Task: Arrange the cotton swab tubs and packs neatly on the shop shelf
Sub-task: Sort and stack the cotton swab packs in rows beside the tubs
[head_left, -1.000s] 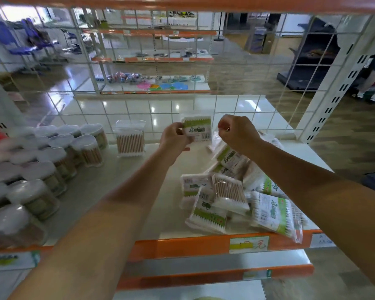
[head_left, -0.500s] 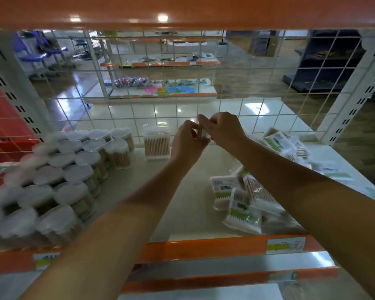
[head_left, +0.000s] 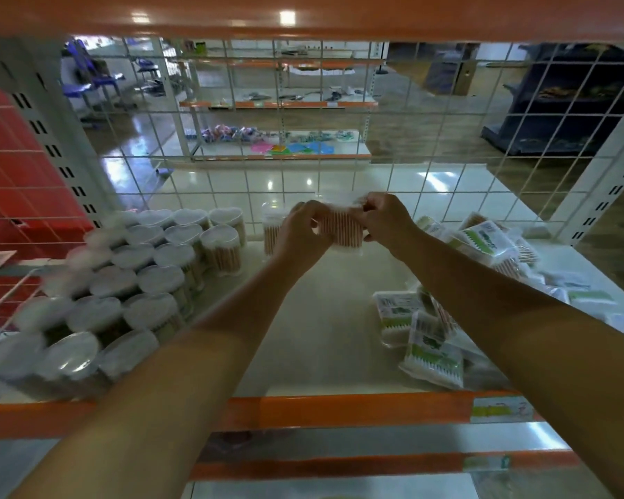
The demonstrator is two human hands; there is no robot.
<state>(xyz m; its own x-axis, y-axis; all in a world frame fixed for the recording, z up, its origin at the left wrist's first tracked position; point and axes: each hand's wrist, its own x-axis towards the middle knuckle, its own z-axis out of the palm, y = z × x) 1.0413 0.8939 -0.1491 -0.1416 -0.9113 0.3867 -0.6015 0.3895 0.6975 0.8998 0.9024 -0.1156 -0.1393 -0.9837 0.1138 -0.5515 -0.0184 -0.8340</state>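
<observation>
White wire mesh (head_left: 339, 174) backs the shelf (head_left: 321, 318) I am reaching into, with glossy shop floor and more racks showing through it. Both my hands are up at the back of the shelf, clamped on one pack of cotton swabs (head_left: 341, 228): my left hand (head_left: 303, 230) curls round its left end, my right hand (head_left: 386, 219) pinches its right end, fingers bent over the top edge. The pack is clear plastic, blurred, and shows a row of pale wooden sticks standing upright with white tips above and below. It sits just above the shelf surface, close to the mesh.

Directly left of my left hand, partly hidden by it, stands a clear tub of swabs (head_left: 271, 232). Farther left run rows of heart-shaped tubs (head_left: 152, 275) with white lids, packed touching one another down to the orange shelf edge (head_left: 339, 408). Right of my right hand lies a loose heap of green-labelled packs (head_left: 483, 243), some tilted on each other. Below my right forearm, more packs (head_left: 422, 336) lie overlapping near the front edge.
</observation>
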